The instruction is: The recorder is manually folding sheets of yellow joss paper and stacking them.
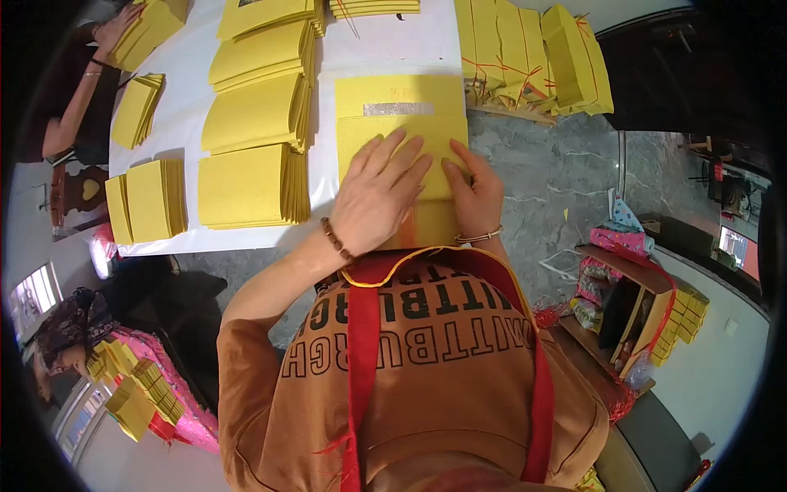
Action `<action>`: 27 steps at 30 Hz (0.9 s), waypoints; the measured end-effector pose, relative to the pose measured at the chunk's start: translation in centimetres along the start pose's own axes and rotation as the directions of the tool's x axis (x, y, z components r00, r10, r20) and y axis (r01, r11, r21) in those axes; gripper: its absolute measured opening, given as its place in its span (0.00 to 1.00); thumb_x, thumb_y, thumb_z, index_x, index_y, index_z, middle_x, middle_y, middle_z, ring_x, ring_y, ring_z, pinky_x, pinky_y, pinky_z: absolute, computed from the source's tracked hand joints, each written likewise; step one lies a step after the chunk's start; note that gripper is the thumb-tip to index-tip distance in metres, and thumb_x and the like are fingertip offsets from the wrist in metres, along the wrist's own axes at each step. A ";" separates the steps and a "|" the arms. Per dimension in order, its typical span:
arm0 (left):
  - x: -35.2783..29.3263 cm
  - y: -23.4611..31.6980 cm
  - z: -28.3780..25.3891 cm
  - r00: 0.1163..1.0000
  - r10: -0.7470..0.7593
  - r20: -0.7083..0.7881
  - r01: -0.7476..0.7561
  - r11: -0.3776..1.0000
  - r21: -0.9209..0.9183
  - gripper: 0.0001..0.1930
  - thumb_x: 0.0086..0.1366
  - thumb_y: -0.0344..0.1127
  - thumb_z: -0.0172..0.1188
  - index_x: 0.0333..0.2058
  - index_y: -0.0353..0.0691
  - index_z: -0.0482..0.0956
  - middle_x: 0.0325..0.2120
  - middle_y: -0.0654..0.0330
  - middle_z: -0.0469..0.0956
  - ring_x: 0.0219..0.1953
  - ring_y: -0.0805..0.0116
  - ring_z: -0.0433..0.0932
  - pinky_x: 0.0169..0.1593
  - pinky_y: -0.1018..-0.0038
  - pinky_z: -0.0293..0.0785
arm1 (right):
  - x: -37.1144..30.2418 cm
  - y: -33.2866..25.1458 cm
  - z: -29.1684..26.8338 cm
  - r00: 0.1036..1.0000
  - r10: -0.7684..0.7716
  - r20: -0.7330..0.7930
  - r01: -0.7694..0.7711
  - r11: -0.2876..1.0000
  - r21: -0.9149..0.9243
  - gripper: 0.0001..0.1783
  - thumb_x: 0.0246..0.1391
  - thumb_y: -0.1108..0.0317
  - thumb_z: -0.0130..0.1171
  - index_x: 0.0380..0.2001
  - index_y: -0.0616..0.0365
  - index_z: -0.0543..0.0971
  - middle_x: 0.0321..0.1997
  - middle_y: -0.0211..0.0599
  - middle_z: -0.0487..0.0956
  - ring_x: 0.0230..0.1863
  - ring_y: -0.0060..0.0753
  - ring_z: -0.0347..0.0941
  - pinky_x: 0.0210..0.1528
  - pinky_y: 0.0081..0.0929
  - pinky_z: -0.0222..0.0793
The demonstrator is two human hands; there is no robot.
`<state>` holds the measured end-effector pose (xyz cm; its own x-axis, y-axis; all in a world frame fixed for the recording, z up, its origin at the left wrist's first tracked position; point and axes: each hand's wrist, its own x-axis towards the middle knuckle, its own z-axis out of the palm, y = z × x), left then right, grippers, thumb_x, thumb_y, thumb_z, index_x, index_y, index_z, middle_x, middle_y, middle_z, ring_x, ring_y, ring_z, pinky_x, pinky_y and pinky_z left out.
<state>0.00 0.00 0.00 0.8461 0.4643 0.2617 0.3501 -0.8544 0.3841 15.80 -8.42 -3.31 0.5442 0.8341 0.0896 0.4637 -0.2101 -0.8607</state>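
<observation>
In front of me a folded sheet of yellow paper point(402, 88) lies at the table's near right edge. It has a small silvery patch point(398, 108) near its top, and its near part reaches down toward my red apron point(363, 344). My left hand point(381, 189) lies flat on the folded paper with its fingers stretched out, a beaded bracelet on the wrist. At the paper's right edge is my right hand point(477, 190), thumb and forefinger apart. Its other fingers are mostly hidden.
Stacks of folded yellow paper point(250, 187) stand on the white table point(324, 164). Bundles tied with red string point(508, 49) lie at the far right. A co-worker's hand point(115, 29) holds yellow paper at the far left. A wooden shelf point(631, 275) stands right of me.
</observation>
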 end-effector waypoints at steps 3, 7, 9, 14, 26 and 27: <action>0.1 -0.3 1.7 0.999 -0.040 0.025 0.040 0.999 -0.029 0.24 0.57 0.35 0.57 0.52 0.34 0.68 0.55 0.50 0.64 0.61 0.53 0.57 0.61 0.58 0.53 | -0.1 0.0 0.0 0.999 -0.033 -0.007 0.032 0.999 -0.030 0.17 0.50 0.69 0.58 0.46 0.56 0.76 0.28 0.41 0.74 0.26 0.34 0.71 0.30 0.28 0.65; -0.3 -0.4 2.0 0.998 -0.044 0.034 0.044 0.999 -0.002 0.26 0.57 0.35 0.57 0.54 0.35 0.66 0.57 0.51 0.62 0.61 0.54 0.56 0.61 0.59 0.53 | -0.1 -1.3 -0.8 0.997 0.065 0.037 -0.063 0.997 -0.048 0.17 0.49 0.69 0.58 0.45 0.55 0.76 0.31 0.40 0.74 0.26 0.36 0.69 0.29 0.29 0.65; -0.4 -0.4 2.3 0.998 -0.057 0.042 0.056 0.998 0.024 0.26 0.57 0.35 0.57 0.55 0.36 0.65 0.57 0.51 0.61 0.62 0.54 0.55 0.61 0.59 0.53 | 0.1 -2.0 -1.1 0.992 0.095 0.079 -0.090 0.994 -0.064 0.19 0.48 0.69 0.59 0.46 0.55 0.76 0.34 0.40 0.74 0.29 0.38 0.69 0.32 0.32 0.65; -0.3 -1.3 2.5 0.985 -0.052 0.162 0.042 0.997 0.065 0.26 0.56 0.35 0.53 0.55 0.36 0.65 0.58 0.52 0.59 0.63 0.56 0.53 0.64 0.60 0.46 | 0.7 -2.9 0.1 0.729 -0.587 0.352 0.683 0.661 -0.312 0.28 0.52 0.56 0.52 0.55 0.58 0.66 0.58 0.46 0.64 0.59 0.48 0.59 0.59 0.53 0.48; -1.9 -4.1 0.7 0.938 -0.335 -0.089 0.103 0.517 -0.850 0.23 0.64 0.30 0.47 0.58 0.37 0.60 0.58 0.47 0.59 0.62 0.54 0.56 0.63 0.65 0.52 | -0.8 -1.7 3.7 0.813 -0.357 0.461 0.561 0.692 -0.454 0.34 0.58 0.49 0.42 0.59 0.65 0.58 0.66 0.53 0.53 0.68 0.52 0.46 0.64 0.57 0.37; -1.9 -4.5 -0.6 0.982 -0.127 -0.140 0.037 0.854 -0.519 0.25 0.65 0.35 0.48 0.59 0.39 0.58 0.60 0.47 0.55 0.64 0.52 0.53 0.64 0.62 0.50 | -0.8 -1.5 3.9 0.801 -0.382 0.461 0.587 0.648 -0.485 0.33 0.57 0.49 0.42 0.58 0.63 0.60 0.66 0.53 0.53 0.68 0.51 0.46 0.64 0.57 0.37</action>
<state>-3.37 3.06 -1.70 0.7298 0.5974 0.3322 0.1215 -0.5916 0.7970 11.99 -6.82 -4.06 -0.0629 0.9835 0.1694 0.9593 0.1064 -0.2615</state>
